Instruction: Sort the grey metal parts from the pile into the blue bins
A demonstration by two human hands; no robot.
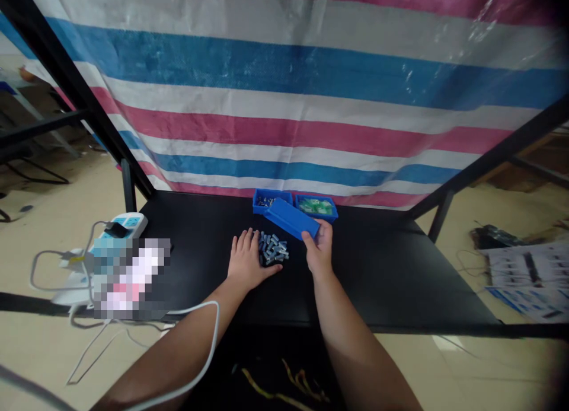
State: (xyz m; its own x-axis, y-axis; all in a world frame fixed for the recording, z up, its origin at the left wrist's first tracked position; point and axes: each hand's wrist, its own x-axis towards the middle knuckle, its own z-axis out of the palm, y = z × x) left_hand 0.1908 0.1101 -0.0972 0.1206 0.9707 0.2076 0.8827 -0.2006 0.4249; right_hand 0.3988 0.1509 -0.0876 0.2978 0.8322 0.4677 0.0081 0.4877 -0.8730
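While the left hand (pixel 246 261) is lying flat and open on the matt black worktop (pixel 391 268), fingers spread and gripping nothing, its thumb side is touching a loose heap of small grey metal cylinders (pixel 272 248) that is sitting near the middle of the worktop, towards the back edge. The right hand (pixel 319 249) is closing its fingers round the near end of an empty-looking blue rectangular plastic tray (pixel 291 217) and is holding it tilted above the heap, its long axis running from the hand up and leftwards towards the back edge. Behind it, along the back edge, two more blue plastic bins are standing side by side: one (pixel 267 198) holding grey parts, the other (pixel 316 206) holding pale green and white pieces. A glossy woven tarpaulin (pixel 284 102) striped pink, blue and white is hanging behind.
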